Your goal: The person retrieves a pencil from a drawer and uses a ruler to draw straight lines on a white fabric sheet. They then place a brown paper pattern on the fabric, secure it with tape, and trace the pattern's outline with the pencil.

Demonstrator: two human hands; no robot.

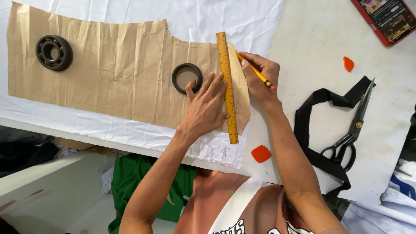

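A tailoring workshop, seen from above a white cutting table [312,39]. A brown paper pattern [117,73] lies on white cloth [130,130], weighted by a steel bearing [54,52] and a dark ring [187,78]. A yellow ruler [228,86] and a pencil [255,71] rest across the pattern's edge under the worker's hands. Tailor's shears [352,130], a black fabric strip [312,130] and orange pieces of tailor's chalk [261,153] lie alongside, with green cloth [138,182] heaped below the table.
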